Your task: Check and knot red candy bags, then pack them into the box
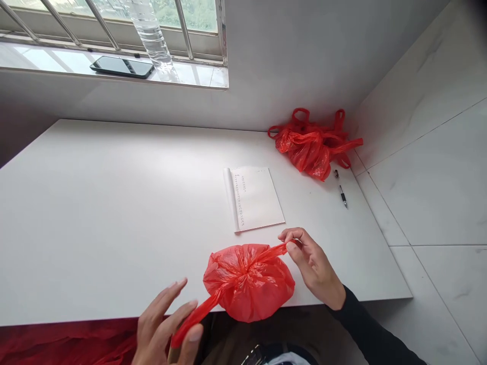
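One gathered red bag (262,296) sits at the tabletop's (106,218) near edge, around five o'clock. At its three o'clock the right hand (317,268) pinches one strap (273,251); at eight the left hand (158,329) is half open around the other strap (204,308), its grip impossible to tell. A notebook (258,200) lies at twelve.

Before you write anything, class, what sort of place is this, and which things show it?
Probably an indoor workspace, perhaps at home: a white flat-topped table stands below a silver metal-barred window, beside grey-veined white tiles.
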`<state>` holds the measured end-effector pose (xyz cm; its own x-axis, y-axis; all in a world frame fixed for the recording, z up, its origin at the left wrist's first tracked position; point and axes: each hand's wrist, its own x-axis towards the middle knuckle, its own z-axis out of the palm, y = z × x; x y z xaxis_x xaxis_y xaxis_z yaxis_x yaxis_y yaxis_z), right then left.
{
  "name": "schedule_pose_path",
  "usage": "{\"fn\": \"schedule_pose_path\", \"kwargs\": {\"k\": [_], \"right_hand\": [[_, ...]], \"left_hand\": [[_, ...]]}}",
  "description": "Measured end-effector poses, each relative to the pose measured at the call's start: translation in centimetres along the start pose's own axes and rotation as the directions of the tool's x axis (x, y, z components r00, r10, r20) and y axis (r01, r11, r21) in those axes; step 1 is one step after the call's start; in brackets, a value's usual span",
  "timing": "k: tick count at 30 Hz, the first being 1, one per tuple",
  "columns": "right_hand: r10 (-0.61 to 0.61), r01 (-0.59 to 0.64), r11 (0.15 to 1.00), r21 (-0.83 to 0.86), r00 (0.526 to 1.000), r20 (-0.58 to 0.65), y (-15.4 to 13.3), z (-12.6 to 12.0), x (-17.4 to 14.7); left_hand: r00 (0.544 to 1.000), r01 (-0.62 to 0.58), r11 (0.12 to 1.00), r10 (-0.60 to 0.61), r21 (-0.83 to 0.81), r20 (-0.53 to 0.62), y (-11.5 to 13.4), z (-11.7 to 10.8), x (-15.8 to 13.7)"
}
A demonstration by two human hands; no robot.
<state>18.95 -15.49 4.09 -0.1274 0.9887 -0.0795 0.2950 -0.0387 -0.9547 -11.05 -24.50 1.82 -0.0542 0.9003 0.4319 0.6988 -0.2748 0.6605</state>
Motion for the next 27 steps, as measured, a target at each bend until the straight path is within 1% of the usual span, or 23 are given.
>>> {"fn": "schedule_pose_path", "kwargs": {"k": [1, 2, 4, 5, 6, 8, 10, 14, 18, 21, 22, 24, 26, 27], "right_hand": [[-0.056, 0.055, 0.998, -0.006, 0.998, -0.014, -0.3, 1.0, -0.5], [-0.126, 0.126, 0.991, -0.035, 0.992, 0.000, -0.4, 2.1, -0.9], [-0.289, 0.299, 0.942, -0.152, 0.954, 0.083, 0.1, 4.2, -1.7], [-0.362, 0.382, 0.896, -0.225, 0.923, 0.126, 0.8, 5.1, -2.1], [-0.419, 0.447, 0.846, -0.291, 0.895, 0.156, 1.6, 5.8, -2.5], [-0.476, 0.503, 0.776, -0.380, 0.863, 0.169, 3.5, 6.5, -3.3], [-0.505, 0.519, 0.759, -0.394, 0.850, 0.149, 5.2, 6.5, -3.9], [-0.550, 0.557, 0.759, -0.337, 0.825, 0.127, 7.7, 6.2, -3.7], [-0.525, 0.544, 0.790, -0.282, 0.838, 0.147, 8.6, 6.1, -3.6], [-0.458, 0.484, 0.839, -0.246, 0.875, 0.160, 8.4, 5.0, -4.2], [-0.424, 0.444, 0.862, -0.244, 0.896, 0.132, 8.2, 4.5, -4.4], [-0.329, 0.324, 0.919, -0.225, 0.944, 0.015, 7.9, 3.3, -4.7], [-0.212, 0.189, 0.968, -0.162, 0.968, -0.134, 7.4, 2.3, -4.8], [-0.144, 0.119, 0.984, -0.135, 0.970, -0.195, 7.1, 2.0, -4.8]], "left_hand": [[0.997, -0.034, 0.999, 0.036, -0.032, 0.067, 0.8, 0.9, 0.6], [0.982, -0.104, 0.994, 0.109, -0.040, 0.153, 1.5, 1.9, 1.2], [0.917, -0.269, 0.963, 0.260, -0.011, 0.301, 2.3, 4.2, 2.0], [0.896, -0.317, 0.948, 0.293, 0.020, 0.333, 2.4, 5.4, 2.0], [0.889, -0.337, 0.940, 0.300, 0.050, 0.347, 2.4, 6.4, 1.8], [0.891, -0.334, 0.936, 0.274, 0.112, 0.362, 2.4, 7.8, 1.0], [0.889, -0.320, 0.934, 0.239, 0.157, 0.390, 2.4, 8.4, 0.0], [0.887, -0.295, 0.931, 0.182, 0.216, 0.425, 2.4, 8.3, -1.0], [0.903, -0.252, 0.938, 0.140, 0.238, 0.407, 3.2, 8.1, -1.2], [0.916, -0.239, 0.943, 0.140, 0.231, 0.375, 4.6, 8.2, -1.4], [0.918, -0.246, 0.942, 0.152, 0.226, 0.366, 5.0, 8.3, -1.4], [0.921, -0.263, 0.940, 0.178, 0.215, 0.347, 5.7, 8.7, -1.4], [0.934, -0.245, 0.945, 0.169, 0.218, 0.316, 5.9, 8.9, -1.1], [0.946, -0.217, 0.951, 0.149, 0.221, 0.288, 5.9, 8.7, -1.0]]}}
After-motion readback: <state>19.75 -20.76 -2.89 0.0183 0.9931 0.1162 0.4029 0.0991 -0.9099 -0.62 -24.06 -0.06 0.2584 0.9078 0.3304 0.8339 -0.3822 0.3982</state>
